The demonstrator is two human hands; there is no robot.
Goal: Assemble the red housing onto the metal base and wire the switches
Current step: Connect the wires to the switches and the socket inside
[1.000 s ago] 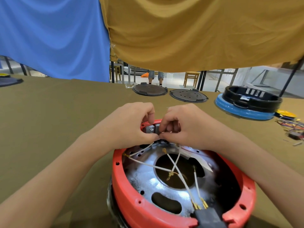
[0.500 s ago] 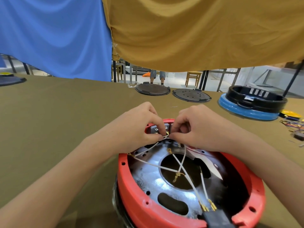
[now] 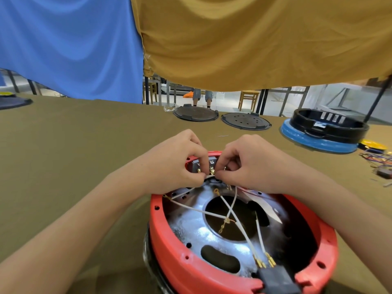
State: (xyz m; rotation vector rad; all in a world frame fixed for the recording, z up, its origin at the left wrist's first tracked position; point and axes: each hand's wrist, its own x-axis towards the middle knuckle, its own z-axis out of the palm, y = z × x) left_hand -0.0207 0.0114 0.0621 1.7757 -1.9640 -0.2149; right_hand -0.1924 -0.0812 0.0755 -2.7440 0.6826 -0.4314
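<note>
Both hands at far rim of round red plastic housing [image 3: 180,257], seated over shiny metal base [image 3: 191,228] on olive bench [image 3: 74,155]. Left hand [image 3: 169,164] and right hand [image 3: 252,164], fingers curled, pinch thin white wire [image 3: 209,176] at grey switches [image 3: 203,165].

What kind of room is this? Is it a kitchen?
Probably a workshop or assembly area, not a kitchen. A cloth-covered worktable holds a half-built red housing with loose white wires, spare round black lids, and another black and blue appliance shell.
</note>
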